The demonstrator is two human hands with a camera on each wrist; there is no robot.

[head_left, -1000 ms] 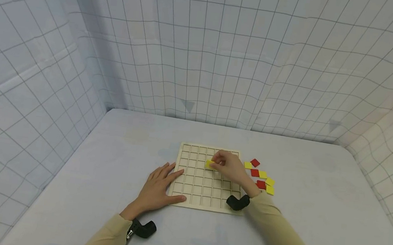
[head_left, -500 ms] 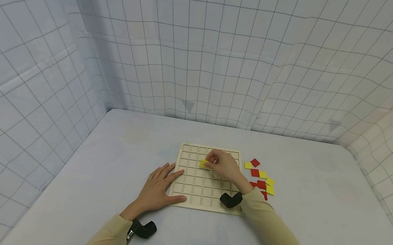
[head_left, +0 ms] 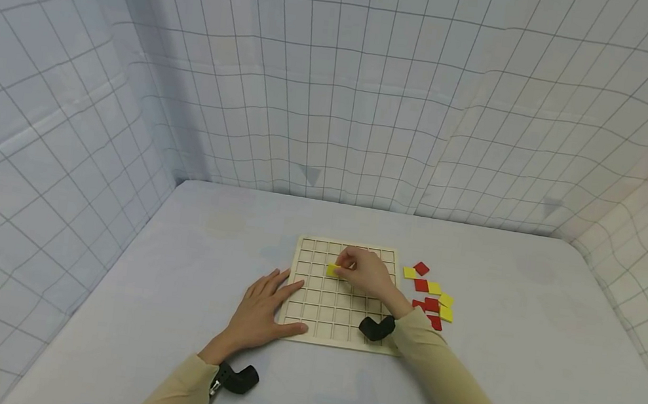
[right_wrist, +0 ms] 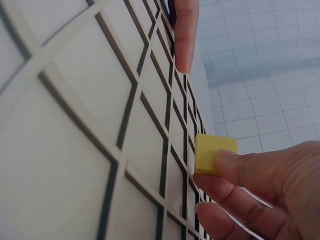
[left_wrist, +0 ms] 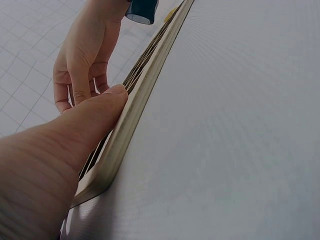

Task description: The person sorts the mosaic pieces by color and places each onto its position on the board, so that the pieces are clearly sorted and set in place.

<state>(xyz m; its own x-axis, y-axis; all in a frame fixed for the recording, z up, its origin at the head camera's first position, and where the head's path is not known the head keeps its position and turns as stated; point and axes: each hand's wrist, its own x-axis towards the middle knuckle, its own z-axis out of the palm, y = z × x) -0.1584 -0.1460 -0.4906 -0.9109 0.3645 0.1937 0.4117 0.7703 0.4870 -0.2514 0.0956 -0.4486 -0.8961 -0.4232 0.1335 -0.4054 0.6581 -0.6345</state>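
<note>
A pale wooden board [head_left: 326,313] with a raised grid of square cells lies flat on the table. My right hand [head_left: 368,272] pinches a yellow square tile [right_wrist: 207,150] between thumb and fingers, just over the board's upper middle cells. In the right wrist view the tile looks tilted at the grid; whether it touches a cell I cannot tell. My left hand [head_left: 258,310] rests spread at the board's left edge, its thumb [left_wrist: 107,102] on the near left corner area and fingertips on the left rim.
Several loose red tiles [head_left: 431,305] and yellow tiles [head_left: 446,314] lie scattered right of the board, some overlapping. The white table [head_left: 208,229] stretches around it. Grid-patterned curtains [head_left: 346,99] hang behind and on both sides.
My right hand has carried the yellow tile leftward over the board, slowing in the last half second. More red tiles show beside the right forearm. The left hand stays put.
</note>
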